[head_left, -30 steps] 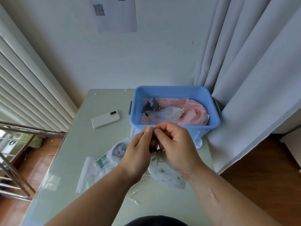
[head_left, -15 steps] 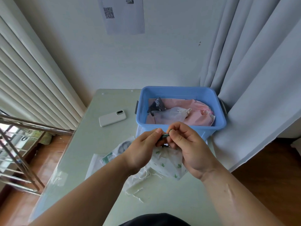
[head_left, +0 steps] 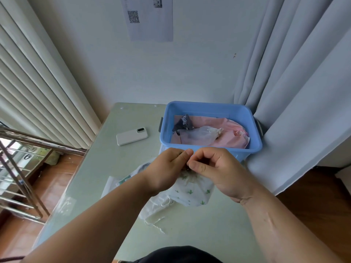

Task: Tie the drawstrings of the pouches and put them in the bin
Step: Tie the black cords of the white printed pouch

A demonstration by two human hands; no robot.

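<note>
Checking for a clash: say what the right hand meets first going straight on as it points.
Probably the fingertips of the left hand, close ahead of the right hand above the pouch; depth is unclear.

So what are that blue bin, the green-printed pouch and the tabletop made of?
The blue bin looks like moulded plastic: even colour, smooth rounded rim, soft sheen. The pouch seems thin cloth, matte white with small green prints; it gathers into soft folds. The tabletop is glossy and pale green, with faint reflections, so probably glass or a lacquered board.
</note>
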